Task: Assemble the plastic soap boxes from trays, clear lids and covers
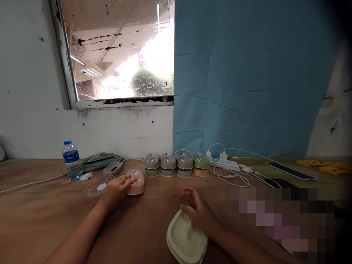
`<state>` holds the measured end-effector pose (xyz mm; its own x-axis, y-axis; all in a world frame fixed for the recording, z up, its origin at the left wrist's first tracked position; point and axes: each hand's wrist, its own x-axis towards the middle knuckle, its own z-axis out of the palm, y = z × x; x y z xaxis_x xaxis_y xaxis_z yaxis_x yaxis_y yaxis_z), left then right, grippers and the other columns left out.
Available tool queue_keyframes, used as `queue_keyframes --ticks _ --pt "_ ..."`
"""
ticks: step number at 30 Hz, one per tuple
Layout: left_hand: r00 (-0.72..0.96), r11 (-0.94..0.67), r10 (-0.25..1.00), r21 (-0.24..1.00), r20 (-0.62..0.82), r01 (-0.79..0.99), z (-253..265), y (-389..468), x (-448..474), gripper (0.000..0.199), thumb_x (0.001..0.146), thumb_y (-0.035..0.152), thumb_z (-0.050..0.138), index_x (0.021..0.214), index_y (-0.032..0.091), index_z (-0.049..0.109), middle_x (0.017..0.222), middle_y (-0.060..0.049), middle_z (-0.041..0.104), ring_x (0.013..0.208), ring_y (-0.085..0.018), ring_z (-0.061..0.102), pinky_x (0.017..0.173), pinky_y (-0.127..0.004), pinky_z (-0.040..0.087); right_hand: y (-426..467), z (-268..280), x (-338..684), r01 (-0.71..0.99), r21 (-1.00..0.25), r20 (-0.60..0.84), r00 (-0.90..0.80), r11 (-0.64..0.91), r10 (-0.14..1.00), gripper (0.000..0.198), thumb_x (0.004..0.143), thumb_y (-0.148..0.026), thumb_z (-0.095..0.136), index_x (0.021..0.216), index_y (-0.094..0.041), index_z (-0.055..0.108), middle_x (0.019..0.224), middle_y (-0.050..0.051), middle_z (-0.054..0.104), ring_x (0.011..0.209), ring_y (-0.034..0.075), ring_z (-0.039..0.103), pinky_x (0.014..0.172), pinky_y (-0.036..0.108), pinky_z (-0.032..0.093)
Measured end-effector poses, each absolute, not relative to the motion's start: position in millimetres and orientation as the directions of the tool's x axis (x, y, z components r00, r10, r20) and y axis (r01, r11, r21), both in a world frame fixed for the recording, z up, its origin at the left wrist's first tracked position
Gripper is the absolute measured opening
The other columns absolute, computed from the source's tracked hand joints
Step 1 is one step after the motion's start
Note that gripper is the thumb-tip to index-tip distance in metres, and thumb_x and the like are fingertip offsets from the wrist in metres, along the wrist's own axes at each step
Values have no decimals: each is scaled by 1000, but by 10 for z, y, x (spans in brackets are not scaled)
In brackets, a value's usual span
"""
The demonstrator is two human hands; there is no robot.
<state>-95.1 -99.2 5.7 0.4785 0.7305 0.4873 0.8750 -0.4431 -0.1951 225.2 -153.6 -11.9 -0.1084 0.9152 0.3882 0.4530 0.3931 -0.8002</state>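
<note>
Pink box (139, 186) is partly covered by the left hand (117, 188), whose fingers are spread over its top and left side rather than wrapped around it. It is set on the surface (129, 234), left of and slightly nearer than a row of small boxes (168, 165). If it were pushed harder from that side, it could be slid toward the row, since nothing is seen bracing its right side. A clear lid (92, 190) is placed just beside the left wrist; it could be knocked by a sideways sweep of the forearm, being light by its look.

The right hand (200, 212) is held with fingers apart and loosely curved, nothing gripped between them, above the far side of a pale green dish (184, 236). Whether the rim is touched by the thumb cannot be told. The dish could be tipped or dragged if its edge were caught by the wrist, which is passed close over it. Loose cables (231, 176) could also be snagged by a wide reach to the right.
</note>
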Motion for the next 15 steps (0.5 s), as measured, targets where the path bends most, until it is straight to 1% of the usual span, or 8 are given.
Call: queue_keyframes --ticks 2,4,6,8,10,12,15 --pt "418 -380 795 -175 440 908 38 -970 -956 68 64 0 43 123 33 38 128 -3 43 95 -23 55 77 -32 43 -1536 -133 2259 448 -797 396 -119 405 910 36 67 -20 53 100 -22 39 97 5 55 95 20 53 86 37 40" --pt "355 -336 844 -120 402 934 10 -960 -950 69 66 1 41 126 33 34 133 -2 38 91 -21 57 72 -30 44 -1538 -140 2264 439 -797 405 -122 415 906 35 67 -19 53 99 -22 41 95 4 56 93 20 54 84 36 41" --pt "319 -325 867 -52 382 944 -17 -969 -932 67 67 3 41 127 32 32 134 -2 35 96 -20 55 72 -28 44 -1540 -143 2266 435 -793 419 -118 426 900 34 67 -19 53 98 -22 41 94 4 56 92 20 54 84 35 42" --pt "276 -301 868 -4 413 954 -41 -993 -885 63 67 8 44 126 28 35 133 -5 35 102 -22 51 78 -29 42 -1537 -147 2265 443 -787 422 -119 429 899 34 67 -18 53 98 -22 42 93 4 56 92 19 53 84 36 41" --pt "192 -235 850 26 491 972 -63 -1017 -803 55 68 17 47 122 25 39 129 -7 38 102 -24 49 83 -33 40 -1532 -154 2262 457 -780 421 -123 428 899 33 67 -18 53 98 -22 41 93 4 55 92 19 53 84 36 41" --pt "83 -153 816 75 571 985 -92 -1013 -703 48 71 29 49 118 22 43 120 -10 41 97 -25 50 84 -36 38 -1524 -163 2257 466 -771 426 -128 433 896 33 67 -17 52 98 -22 40 93 3 55 91 19 53 84 35 40" --pt "-5 -106 800 149 600 983 -151 -910 -590 47 72 42 50 113 21 47 109 -10 41 92 -25 50 82 -37 39 -1518 -166 2243 473 -759 448 -119 447 886 34 66 -16 52 97 -21 40 91 3 55 88 18 53 82 33 40"
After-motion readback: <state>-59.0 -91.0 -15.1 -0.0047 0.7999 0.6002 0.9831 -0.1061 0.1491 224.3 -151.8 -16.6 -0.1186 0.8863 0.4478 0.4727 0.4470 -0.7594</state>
